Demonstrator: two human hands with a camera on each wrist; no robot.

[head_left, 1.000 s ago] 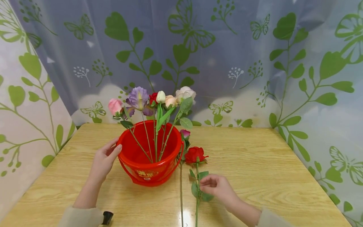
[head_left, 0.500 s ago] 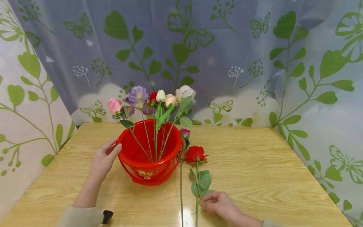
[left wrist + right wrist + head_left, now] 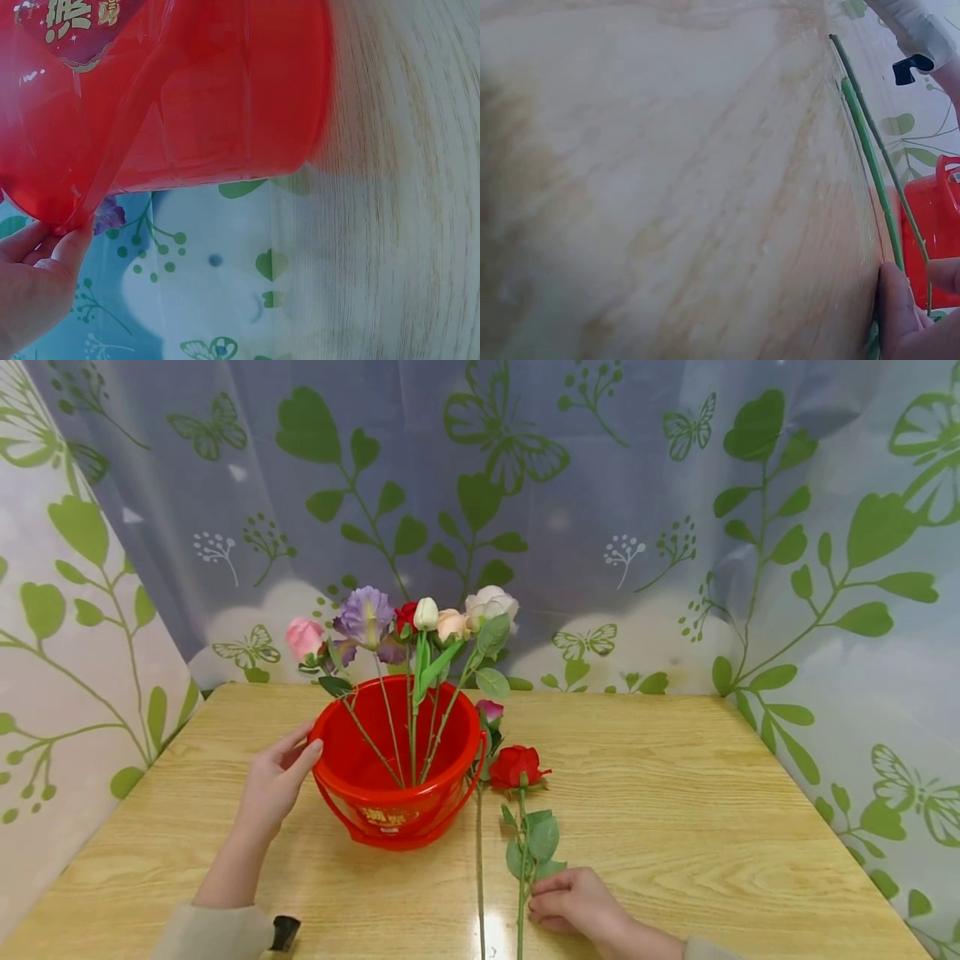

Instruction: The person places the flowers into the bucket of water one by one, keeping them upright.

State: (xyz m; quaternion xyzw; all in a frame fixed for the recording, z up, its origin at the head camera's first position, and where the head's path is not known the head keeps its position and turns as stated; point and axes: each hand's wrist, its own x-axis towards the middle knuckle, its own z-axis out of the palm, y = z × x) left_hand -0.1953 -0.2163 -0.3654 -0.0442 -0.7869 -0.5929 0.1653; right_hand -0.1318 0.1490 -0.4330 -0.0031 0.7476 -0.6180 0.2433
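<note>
The left hand (image 3: 270,785) pinches the left rim of a red plastic bucket (image 3: 442,806); the left wrist view shows its thumb and fingers on the bucket's rim (image 3: 64,217). Artificial flowers stand in the bucket: a pink rose (image 3: 303,640), a purple iris (image 3: 365,617), a white tulip (image 3: 425,615) and several others. A red artificial rose (image 3: 517,767) lies on the table right of the bucket. The right hand (image 3: 581,906) has its fingertips at that rose's lower stem, below the leaves. In the right wrist view, the green stem (image 3: 874,165) runs between finger and thumb.
A magenta flower (image 3: 491,713) lies beside the bucket, its long stem (image 3: 480,868) parallel to the red rose's. The wooden table (image 3: 675,793) meets a leaf-patterned curtain (image 3: 570,552) at the back and sides. A black object (image 3: 284,934) sits at the left sleeve.
The right hand has moved down along the red rose's stem, from its leaves to below them, and its fingertips have come closer to the stem. The left hand and bucket stay in place.
</note>
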